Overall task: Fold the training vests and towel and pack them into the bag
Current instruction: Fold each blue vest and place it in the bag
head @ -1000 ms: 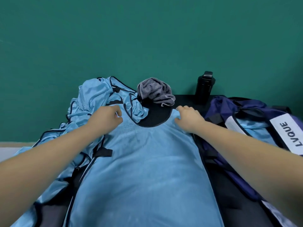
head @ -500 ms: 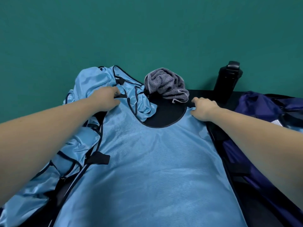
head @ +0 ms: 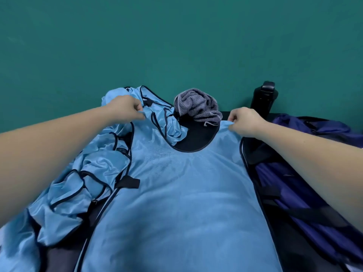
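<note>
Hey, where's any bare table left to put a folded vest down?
Mainly the dark table patch inside the neckline of the flat vest, below the towel. Left is crowded with heaped vests; right, the bag.

Shiny mesh vest (head: 176, 193); ribbed towel (head: 198, 105); glossy bottle (head: 263, 99).

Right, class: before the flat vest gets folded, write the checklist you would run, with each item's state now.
1. Flat vest smooth: ok.
2. Left grip pinching its shoulder: ok.
3. Right grip pinching the other shoulder: ok.
4. Loose vests clear of it: not ok, one overlaps the neckline.
5. Towel folded: not ok, crumpled.
6. Bag open: cannot tell.
</note>
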{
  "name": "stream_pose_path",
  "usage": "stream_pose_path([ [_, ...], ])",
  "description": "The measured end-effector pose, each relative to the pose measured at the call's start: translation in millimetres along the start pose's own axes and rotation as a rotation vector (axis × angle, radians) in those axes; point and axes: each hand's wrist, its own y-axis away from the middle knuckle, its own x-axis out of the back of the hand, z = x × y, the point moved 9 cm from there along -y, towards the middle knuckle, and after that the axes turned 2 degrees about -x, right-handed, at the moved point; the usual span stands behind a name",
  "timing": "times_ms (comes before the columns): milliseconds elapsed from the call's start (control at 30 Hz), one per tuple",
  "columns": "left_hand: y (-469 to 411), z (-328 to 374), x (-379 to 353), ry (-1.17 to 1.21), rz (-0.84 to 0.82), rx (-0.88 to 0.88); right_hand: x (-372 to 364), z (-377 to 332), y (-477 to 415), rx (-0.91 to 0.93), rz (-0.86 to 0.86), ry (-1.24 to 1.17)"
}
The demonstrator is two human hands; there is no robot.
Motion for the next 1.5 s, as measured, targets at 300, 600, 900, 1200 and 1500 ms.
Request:
stream_pose_path([
  [300,122,52,75,0.065,0.031,-0.160,74,-37,124,0.148,0.010,-0.149],
  [600,253,59,77,0.024,-0.024,-0.219,87,-53,254,0.217,-0.050,-0.147],
  [900,355,41,26,-0.008,-0.089,-0.306,37,-46,363,0.249,-0.198,-0.165],
  [1200,416,31,-7,-0.062,-0.160,-0.366,-3,-37,427,0.329,-0.225,-0.130],
  [1500,432,13,-58,-0.139,-0.379,-0.322,-54,-25,455,0.431,-0.367,0.116],
])
